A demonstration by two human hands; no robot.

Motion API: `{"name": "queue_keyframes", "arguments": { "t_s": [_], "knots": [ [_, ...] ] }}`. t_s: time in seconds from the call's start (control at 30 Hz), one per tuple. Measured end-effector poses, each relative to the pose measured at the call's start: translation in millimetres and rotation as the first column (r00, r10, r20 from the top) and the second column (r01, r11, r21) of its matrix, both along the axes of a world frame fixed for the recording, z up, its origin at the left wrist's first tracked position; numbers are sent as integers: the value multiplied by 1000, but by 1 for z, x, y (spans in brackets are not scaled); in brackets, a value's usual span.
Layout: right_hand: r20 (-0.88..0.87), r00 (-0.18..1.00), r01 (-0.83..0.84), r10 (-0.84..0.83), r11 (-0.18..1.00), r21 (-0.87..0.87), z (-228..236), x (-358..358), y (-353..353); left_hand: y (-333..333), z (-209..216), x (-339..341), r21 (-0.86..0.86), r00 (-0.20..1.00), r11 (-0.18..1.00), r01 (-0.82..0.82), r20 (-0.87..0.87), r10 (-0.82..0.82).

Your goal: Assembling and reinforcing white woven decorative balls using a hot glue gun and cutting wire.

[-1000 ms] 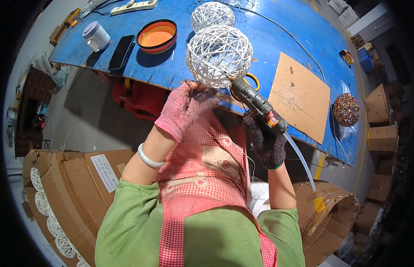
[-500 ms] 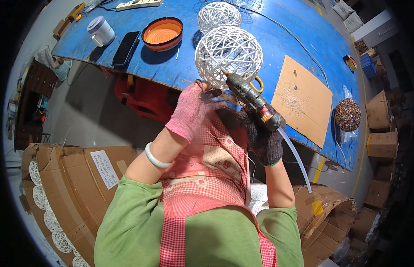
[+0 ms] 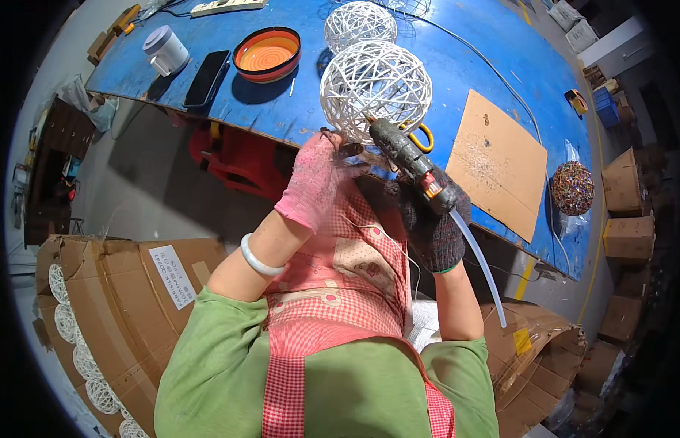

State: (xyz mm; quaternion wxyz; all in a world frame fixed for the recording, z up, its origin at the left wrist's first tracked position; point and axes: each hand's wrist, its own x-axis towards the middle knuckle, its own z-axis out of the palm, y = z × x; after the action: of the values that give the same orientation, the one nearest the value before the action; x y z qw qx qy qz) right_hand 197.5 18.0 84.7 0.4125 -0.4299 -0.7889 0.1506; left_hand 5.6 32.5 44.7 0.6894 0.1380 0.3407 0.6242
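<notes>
A white openwork ball of woven strands (image 3: 376, 82) rests at the near edge of the blue table. My left hand (image 3: 316, 171), in a pink glove with dark fingertips, is closed at the ball's lower left rim; its fingertips are partly hidden. My right hand (image 3: 436, 230), in a dark knit glove, grips a black glue gun (image 3: 400, 150). The gun's nozzle points up and left, close to the ball's lower side. A translucent glue stick (image 3: 480, 269) trails from its rear. Beside the gun shows a yellow loop (image 3: 425, 137), perhaps a scissors handle.
Behind stands a second white ball (image 3: 360, 28). Leftward are an orange bowl (image 3: 267, 55), a black phone (image 3: 207, 79) and a mug (image 3: 165, 51). A cardboard sheet (image 3: 498, 164) and a multicoloured beaded ball (image 3: 572, 187) lie right. Cartons (image 3: 135, 306) flank me.
The glue gun and my right hand have shifted slightly down and left, and the glue stick swings with them. My left hand and the white ball have barely moved.
</notes>
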Motion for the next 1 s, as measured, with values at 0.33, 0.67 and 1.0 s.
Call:
{"name": "queue_keyframes", "arguments": {
  "t_s": [0.33,0.67,1.0],
  "knots": [
    [-383,920,-230,82,905,-357,-5,19,-12,12,-17,-22,81,952,993,83,288,-103],
    [-716,670,-298,-195,813,-500,-1,47,-16,37,-45,-52,247,805,919,307,448,-389],
    [-523,852,-184,10,942,-281,-11,30,-1,41,-44,-47,328,794,907,265,459,-399]
  ]
}}
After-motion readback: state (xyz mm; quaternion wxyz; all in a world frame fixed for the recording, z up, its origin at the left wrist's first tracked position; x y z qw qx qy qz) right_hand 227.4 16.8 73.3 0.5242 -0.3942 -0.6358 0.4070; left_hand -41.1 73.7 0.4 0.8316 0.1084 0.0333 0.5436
